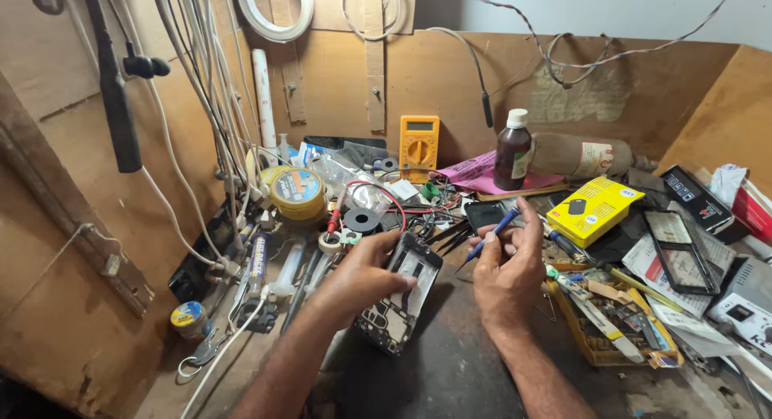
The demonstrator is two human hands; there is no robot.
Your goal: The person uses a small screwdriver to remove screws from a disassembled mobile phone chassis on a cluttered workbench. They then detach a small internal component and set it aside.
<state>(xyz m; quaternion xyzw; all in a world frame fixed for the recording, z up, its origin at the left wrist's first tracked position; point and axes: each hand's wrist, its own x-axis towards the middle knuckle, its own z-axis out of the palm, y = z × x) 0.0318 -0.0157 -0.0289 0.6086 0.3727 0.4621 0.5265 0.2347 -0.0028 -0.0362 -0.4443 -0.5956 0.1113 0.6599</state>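
- At the far left of the cluttered tabletop (450, 371), a small round tin (188, 317) sits near the edge, with white cables (211, 81) hanging down the wooden wall above it.
- Just right of the cables, a yellow roll of tape (297, 192) stands among syringes and tubes.
- Left of centre, the left hand (366, 276) has its grip closed around an opened phone (400, 291), fingers wrapped over one long side and thumb across the face. The phone is tilted, its lower end near the tabletop.
- The phone's back cover is already off and its inner boards and metal shields are exposed. Which screws or parts are still to come out is too small to tell.
- Behind the hands, a yellow multimeter (419, 145) leans against the back wall.
- Right of centre, the right hand (508, 266) pinches a blue-handled screwdriver (488, 242) between thumb and fingertips. Its tip points down-left toward the phone but hangs just apart from it, not touching.
- Further back, a brown bottle (512, 151) with a white cap stands upright.
- To its right lies a yellow box (595, 210), and in front of it a yellow tray (609, 351) of small tools.
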